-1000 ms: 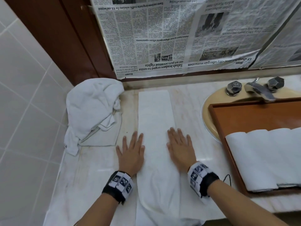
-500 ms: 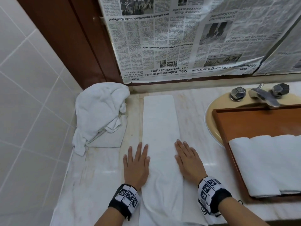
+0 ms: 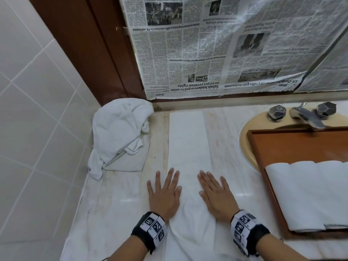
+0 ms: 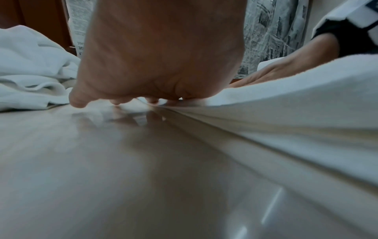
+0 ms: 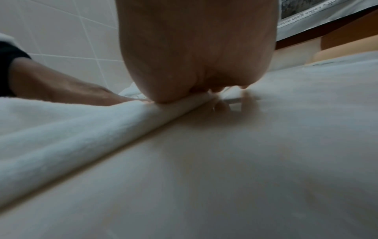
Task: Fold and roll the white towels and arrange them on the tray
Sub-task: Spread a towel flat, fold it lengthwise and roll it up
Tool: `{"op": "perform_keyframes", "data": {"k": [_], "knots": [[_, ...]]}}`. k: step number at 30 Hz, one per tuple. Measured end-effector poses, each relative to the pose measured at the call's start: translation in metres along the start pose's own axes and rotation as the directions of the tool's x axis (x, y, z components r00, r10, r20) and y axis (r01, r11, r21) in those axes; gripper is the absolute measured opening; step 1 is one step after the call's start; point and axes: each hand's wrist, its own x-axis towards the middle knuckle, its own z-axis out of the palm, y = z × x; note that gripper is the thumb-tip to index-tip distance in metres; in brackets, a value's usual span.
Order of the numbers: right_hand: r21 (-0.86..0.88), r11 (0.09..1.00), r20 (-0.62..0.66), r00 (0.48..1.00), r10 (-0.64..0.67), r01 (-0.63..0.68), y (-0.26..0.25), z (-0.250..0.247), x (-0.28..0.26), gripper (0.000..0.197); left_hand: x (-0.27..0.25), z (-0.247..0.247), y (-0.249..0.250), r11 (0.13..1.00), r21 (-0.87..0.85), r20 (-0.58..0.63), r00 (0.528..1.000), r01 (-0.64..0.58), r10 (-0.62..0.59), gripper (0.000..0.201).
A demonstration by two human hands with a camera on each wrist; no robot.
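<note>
A long folded towel strip (image 3: 186, 147) lies flat down the middle of the marble desk (image 3: 116, 208), running from 12 o'clock at the wall toward 6 o'clock, where its near end is rumpled and hangs over the desk's front edge. The left hand (image 3: 164, 193) lies flat at about 7 o'clock, fingers spread and straight, its inner fingers on the strip's left edge and the rest on the desk. The right hand (image 3: 216, 194) mirrors it at 5 o'clock, fingers straight, pressing the strip's right edge. Neither grip pinches anything; both are spread palms down.

A heap of unfolded white towels (image 3: 120, 134) sits at 10 o'clock against the tiled wall. At 3 o'clock a wooden tray (image 3: 293, 146) rests over the sink (image 3: 246, 142), already carrying rolled towels (image 3: 308, 193) side by side.

The step in hand looks like smoothing the folded strip before rolling. The next move probably calls for straightening the wrinkled near end, then curling fingers under it and rolling evenly toward 12 o'clock, keeping both edges aligned so the roll does not cone.
</note>
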Motion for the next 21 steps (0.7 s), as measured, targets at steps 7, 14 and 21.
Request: {"op": "perform_keyframes", "data": {"k": [7,14,21], "knots": [[-0.043,0.997,-0.02,0.998,-0.063,0.062,0.024,-0.028,0.054,0.079,0.05,-0.023,0.015,0.998,-0.054,0.003,1.0,0.015,-0.015,0.056],[0.023,1.0,-0.011,1.0,-0.018,0.018,0.034,-0.038,0.082,0.068,0.081,-0.034,0.016,0.995,-0.099,0.005,1.0,0.029,-0.028,0.057],[0.067,0.997,-0.167,0.986,-0.028,0.04,0.002,-0.03,0.048,0.073,0.039,-0.022,0.018,0.989,-0.134,-0.054,0.997,-0.067,0.06,0.062]]}}
